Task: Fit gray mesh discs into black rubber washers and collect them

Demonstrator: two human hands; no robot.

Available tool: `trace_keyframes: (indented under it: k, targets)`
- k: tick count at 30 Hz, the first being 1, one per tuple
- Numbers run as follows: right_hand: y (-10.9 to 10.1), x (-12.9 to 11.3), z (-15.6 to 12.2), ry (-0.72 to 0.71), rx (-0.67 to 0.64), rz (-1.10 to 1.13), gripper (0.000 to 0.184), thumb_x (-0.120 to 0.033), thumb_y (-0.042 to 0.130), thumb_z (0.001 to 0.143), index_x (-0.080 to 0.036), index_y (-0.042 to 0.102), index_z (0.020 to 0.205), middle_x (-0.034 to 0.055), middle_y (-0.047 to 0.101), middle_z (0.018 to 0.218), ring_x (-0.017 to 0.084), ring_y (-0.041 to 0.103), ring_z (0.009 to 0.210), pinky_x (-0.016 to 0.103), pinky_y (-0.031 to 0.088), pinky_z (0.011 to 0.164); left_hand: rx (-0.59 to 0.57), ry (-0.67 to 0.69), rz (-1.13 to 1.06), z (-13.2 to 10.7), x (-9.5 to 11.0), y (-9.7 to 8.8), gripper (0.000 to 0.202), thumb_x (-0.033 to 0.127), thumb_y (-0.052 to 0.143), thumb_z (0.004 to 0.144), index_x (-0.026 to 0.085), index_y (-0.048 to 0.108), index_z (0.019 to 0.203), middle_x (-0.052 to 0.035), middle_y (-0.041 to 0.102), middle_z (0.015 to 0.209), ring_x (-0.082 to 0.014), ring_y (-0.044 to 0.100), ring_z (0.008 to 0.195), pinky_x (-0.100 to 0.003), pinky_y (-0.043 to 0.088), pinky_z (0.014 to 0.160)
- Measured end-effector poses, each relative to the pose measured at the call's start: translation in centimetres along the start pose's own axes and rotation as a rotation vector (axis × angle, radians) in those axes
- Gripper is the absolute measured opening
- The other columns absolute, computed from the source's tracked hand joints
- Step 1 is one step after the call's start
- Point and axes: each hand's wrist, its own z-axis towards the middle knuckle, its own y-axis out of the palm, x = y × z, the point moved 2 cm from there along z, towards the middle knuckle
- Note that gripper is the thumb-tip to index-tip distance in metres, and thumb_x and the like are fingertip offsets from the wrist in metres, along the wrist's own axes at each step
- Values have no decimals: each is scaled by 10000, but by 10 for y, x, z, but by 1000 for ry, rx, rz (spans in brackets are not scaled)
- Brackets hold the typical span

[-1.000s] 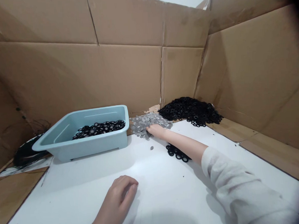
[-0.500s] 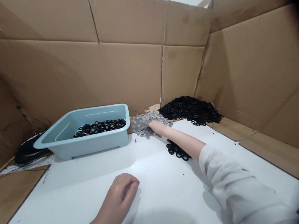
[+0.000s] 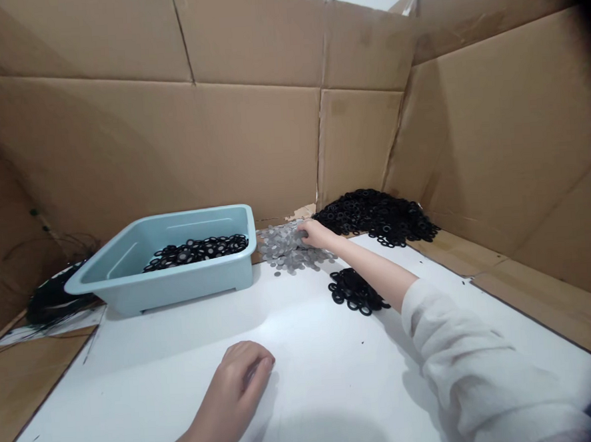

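Note:
At the back of the table, my right hand (image 3: 315, 234) is over a heap of small flat grey discs (image 3: 283, 243). Its fingers are closed, with grey discs at the fingertips; how many it holds cannot be made out. My left hand (image 3: 240, 381) lies on the white tabletop (image 3: 305, 374) near the front, fingers curled in towards the thumb; whatever may be inside is hidden. Under my right forearm is a small pile of black rings (image 3: 352, 289). A larger heap of black rings (image 3: 375, 215) rises behind and to the right of the discs.
A light blue plastic tub (image 3: 179, 285) stands left of the discs, holding black rings with grey centres (image 3: 197, 250). Dark thin strands (image 3: 54, 296) lie at the far left. Cardboard walls (image 3: 251, 144) enclose the back and sides.
My right hand has shifted slightly back and to the right over the disc heap. Some grey discs at the heap's front have moved. My left hand has stayed in place.

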Motion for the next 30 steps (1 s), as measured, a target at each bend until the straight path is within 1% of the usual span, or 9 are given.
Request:
trace_keyframes:
  k: [3,5,9,12,15,17,20,24,30]
  targets:
    - [-8,0,-3,38,15,89,327,-96,505,719,-61,591,1032,110,656,884,171,635,712,235,449,708,6,0,-1,1,-1,0,254,304,333,895,198,515,753,-22,573,794,-177,517,806,-309,389,728]
    - [-11,-4,-9,37,-3,155,310,-115,499,728,-66,592,1019,71,657,773,135,622,566,212,455,618,9,2,-4,1,-1,0,253,305,334,895,197,514,753,-22,571,792,-176,516,807,-309,386,731]
    - [-7,-27,-33,-45,-83,277,221,-127,512,713,-122,622,904,-2,639,657,102,596,488,169,426,524,18,1,-17,2,0,-1,260,309,337,892,196,516,740,-22,570,777,-176,517,795,-307,386,734]
    - [5,-55,-56,-123,-124,334,209,-95,533,676,-142,638,850,-8,652,679,102,599,557,164,416,557,50,-27,-20,1,-1,-2,264,319,347,887,199,524,732,-19,575,772,-177,518,788,-305,385,739]
    - [21,-81,-78,-215,-102,334,228,-63,533,674,-147,636,859,22,663,779,123,591,688,180,403,611,120,-86,-24,1,-4,-4,259,346,375,871,203,543,736,-21,587,789,-187,523,809,-307,388,740]
    - [31,-95,-89,-305,-82,254,228,-37,479,726,-142,614,876,37,649,769,125,571,691,192,396,610,176,-133,-28,3,-6,-7,260,361,386,862,205,553,739,-23,596,800,-197,526,828,-309,390,738]
    - [45,-111,-103,-459,-31,-3,166,-50,451,791,-118,567,888,75,608,779,166,538,756,234,397,617,217,-182,-33,6,-7,-11,276,375,385,857,203,557,725,-23,605,787,-202,535,812,-309,394,714]
    - [55,-122,-114,-580,-30,-211,125,-76,425,836,-100,520,915,106,564,842,192,493,809,263,403,609,218,-217,-33,9,-9,-12,285,383,378,853,200,551,721,-21,607,755,-196,545,739,-309,398,664]
    - [53,-122,-120,-530,-55,-72,108,-103,482,825,-125,527,921,84,584,861,183,503,832,259,411,659,249,-215,47,12,-18,-6,197,323,443,805,195,559,901,-53,609,891,-222,544,838,-360,420,744]
